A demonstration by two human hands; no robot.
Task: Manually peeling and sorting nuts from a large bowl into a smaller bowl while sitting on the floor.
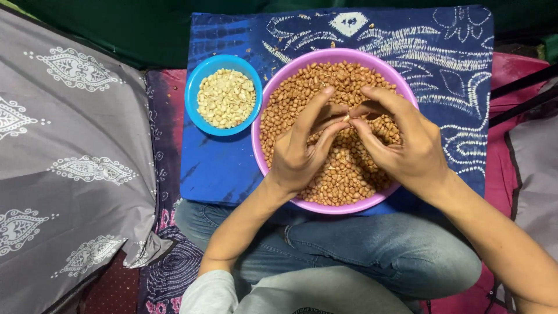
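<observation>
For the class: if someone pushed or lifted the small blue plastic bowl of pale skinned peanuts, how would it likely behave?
The small blue plastic bowl would probably slide easily, since it sits on smooth patterned blue cloth. It looks light for its size, being thin plastic. Heaped nearly to the rim with pale peanuts, it could spill loose nuts if tilted or jerked.

A grey paisley-printed cloth [70, 157] fills nine o'clock. A blue batik-patterned cloth [447, 64] spreads toward one o'clock, and a pink patterned mat [511, 70] edges three o'clock.
</observation>
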